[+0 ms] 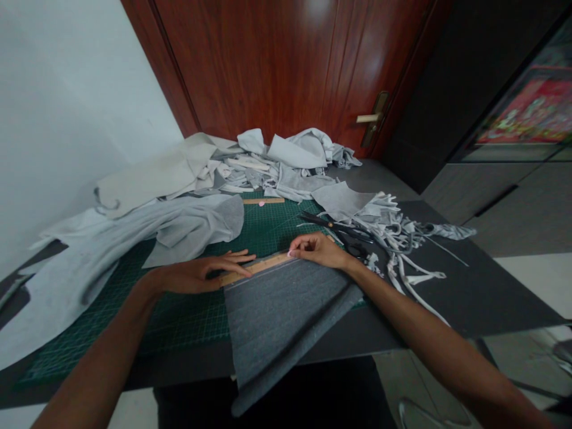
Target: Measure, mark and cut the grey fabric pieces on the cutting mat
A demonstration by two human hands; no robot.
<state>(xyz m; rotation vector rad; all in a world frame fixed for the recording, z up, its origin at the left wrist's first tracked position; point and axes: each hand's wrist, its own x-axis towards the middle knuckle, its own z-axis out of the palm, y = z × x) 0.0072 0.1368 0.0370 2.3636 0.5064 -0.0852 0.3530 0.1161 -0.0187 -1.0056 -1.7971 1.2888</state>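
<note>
1. Left hand (196,275) lies open and flat, fingers spread, its fingertips on a wooden ruler (257,268) laid along the top edge of a folded piece of dark gray fabric (279,322)
2. Right hand (318,250) rests on the far end of the ruler, fingers lightly curled, with a small pink piece (290,253) at the fingertips; whether it is gripped, one cannot tell
3. The fabric sits on a green cutting mat (187,316), its lower end hanging over the edge of a dark table (469,298)
4. Black-handled scissors (335,229) lie just beyond the right hand, beside a tangle of pale fabric strips (402,250)
5. A large pale gray cloth (111,262) spreads over the left of the mat, and a heap of pale offcuts (277,164) lies against a reddish-brown wooden door (268,65)
</note>
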